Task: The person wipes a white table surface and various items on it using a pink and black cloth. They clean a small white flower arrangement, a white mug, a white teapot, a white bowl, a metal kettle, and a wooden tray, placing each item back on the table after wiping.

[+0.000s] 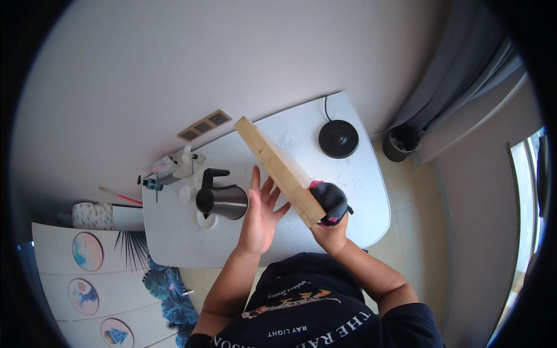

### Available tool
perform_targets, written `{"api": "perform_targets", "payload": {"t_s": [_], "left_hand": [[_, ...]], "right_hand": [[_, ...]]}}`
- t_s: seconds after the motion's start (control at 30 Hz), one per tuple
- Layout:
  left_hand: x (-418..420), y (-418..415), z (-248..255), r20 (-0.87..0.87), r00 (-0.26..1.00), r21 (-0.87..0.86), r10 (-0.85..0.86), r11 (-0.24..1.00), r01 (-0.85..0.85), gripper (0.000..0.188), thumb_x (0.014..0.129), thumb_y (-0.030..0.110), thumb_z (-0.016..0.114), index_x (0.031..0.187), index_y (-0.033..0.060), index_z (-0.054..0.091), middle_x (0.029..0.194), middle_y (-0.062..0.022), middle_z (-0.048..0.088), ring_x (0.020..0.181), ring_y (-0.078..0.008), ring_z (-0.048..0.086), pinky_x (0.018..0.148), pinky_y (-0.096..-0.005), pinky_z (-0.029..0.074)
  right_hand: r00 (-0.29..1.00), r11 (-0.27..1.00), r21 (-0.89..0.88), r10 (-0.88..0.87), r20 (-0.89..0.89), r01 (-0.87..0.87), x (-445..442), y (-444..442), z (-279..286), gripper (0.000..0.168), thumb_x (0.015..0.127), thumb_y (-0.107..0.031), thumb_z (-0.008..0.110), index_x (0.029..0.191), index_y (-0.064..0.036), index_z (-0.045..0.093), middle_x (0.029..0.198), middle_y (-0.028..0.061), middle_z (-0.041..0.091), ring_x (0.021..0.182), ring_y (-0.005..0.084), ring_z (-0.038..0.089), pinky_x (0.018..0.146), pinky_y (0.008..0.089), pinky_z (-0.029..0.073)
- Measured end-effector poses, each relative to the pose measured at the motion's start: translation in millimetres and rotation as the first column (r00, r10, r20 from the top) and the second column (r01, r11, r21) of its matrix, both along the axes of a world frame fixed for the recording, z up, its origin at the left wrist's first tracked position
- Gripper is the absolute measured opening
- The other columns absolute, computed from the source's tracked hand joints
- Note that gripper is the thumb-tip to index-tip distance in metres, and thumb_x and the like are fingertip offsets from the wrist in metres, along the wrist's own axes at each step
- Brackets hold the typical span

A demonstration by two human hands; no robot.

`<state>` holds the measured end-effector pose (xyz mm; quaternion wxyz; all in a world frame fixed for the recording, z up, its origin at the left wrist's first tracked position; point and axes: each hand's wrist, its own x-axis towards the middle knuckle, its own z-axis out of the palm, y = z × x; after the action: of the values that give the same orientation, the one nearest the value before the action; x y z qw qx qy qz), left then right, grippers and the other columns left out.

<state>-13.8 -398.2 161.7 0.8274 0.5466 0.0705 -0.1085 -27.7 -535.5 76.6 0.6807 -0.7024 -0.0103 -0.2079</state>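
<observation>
A thick-edged pale wooden board (278, 169) is tilted over the table between my hands. My right hand (331, 232) grips its lower end, where a dark grey fuzzy item (333, 200) with pink parts lies against the board and hides most of my fingers. I cannot tell what this item is. My left hand (261, 217) has its fingers spread beside the board's left edge; whether the fingertips touch it is unclear. Left of that hand, a steel electric kettle (228, 202) with a black handle is on the white table (365, 235), partly over a white round lid or dish (208, 221).
The black kettle base (338, 139) sits at the table's back right, its cord running to the wall. A tissue box (174, 172) and a teal pump bottle (153, 184) stand at the left edge. A bin (398, 141) is on the floor near the curtain (439, 82).
</observation>
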Motion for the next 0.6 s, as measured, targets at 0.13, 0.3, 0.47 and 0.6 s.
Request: {"api": "perform_targets", "payload": {"t_s": [0.13, 0.3, 0.47, 0.6], "left_hand": [[-5.2, -6.6, 4.5, -0.007, 1.000, -0.050, 0.022, 0.998, -0.023, 0.073, 0.095, 0.063, 0.024, 0.143, 0.0080, 0.032, 0.141, -0.0088, 0.042, 0.126, -0.0224, 0.044, 0.106, -0.0389, 0.035], [-5.8, 29.2, 5.7, -0.052, 0.996, -0.285, -0.067, 0.957, 0.049, 0.083, 0.089, 0.072, 0.026, 0.134, 0.0043, 0.042, 0.122, -0.0133, 0.056, 0.116, -0.0267, 0.052, 0.102, -0.0408, 0.039], [1.5, 31.2, 7.0, 0.043, 0.993, -0.329, 0.110, 0.940, -0.090, 0.072, 0.093, 0.066, 0.030, 0.140, 0.0129, 0.035, 0.141, -0.0072, 0.041, 0.128, -0.0245, 0.043, 0.108, -0.0421, 0.032], [-1.2, 40.7, 2.1, -0.059, 0.998, -0.415, 0.037, 0.908, -0.059, 0.076, 0.091, 0.069, 0.030, 0.142, 0.0135, 0.036, 0.144, -0.0053, 0.039, 0.131, -0.0228, 0.040, 0.107, -0.0402, 0.034]], "right_hand": [[0.897, 0.887, -0.268, 0.420, 0.134, -0.376, -10.4, -7.9, 9.0, 0.081, 0.071, -0.044, 0.074, 0.130, 0.003, 0.045, 0.131, 0.0234, 0.048, 0.121, 0.0413, 0.045, 0.104, 0.0480, 0.032], [0.698, 0.774, -0.274, 0.634, 0.334, -0.571, -4.0, 20.5, 40.8, 0.060, 0.091, -0.052, 0.043, 0.127, -0.005, 0.050, 0.137, 0.0245, 0.039, 0.133, 0.0495, 0.025, 0.108, 0.0579, 0.017], [0.772, 0.788, -0.442, 0.573, 0.275, -0.427, 57.7, 46.6, 78.3, 0.044, 0.089, -0.036, 0.056, 0.123, -0.008, 0.055, 0.135, 0.0178, 0.042, 0.129, 0.0481, 0.030, 0.109, 0.0539, 0.021], [0.817, 0.740, -0.525, 0.560, 0.135, -0.421, 126.0, 68.9, 80.5, 0.043, 0.086, -0.034, 0.060, 0.121, -0.010, 0.055, 0.135, 0.0128, 0.042, 0.132, 0.0444, 0.026, 0.104, 0.0530, 0.026]]}}
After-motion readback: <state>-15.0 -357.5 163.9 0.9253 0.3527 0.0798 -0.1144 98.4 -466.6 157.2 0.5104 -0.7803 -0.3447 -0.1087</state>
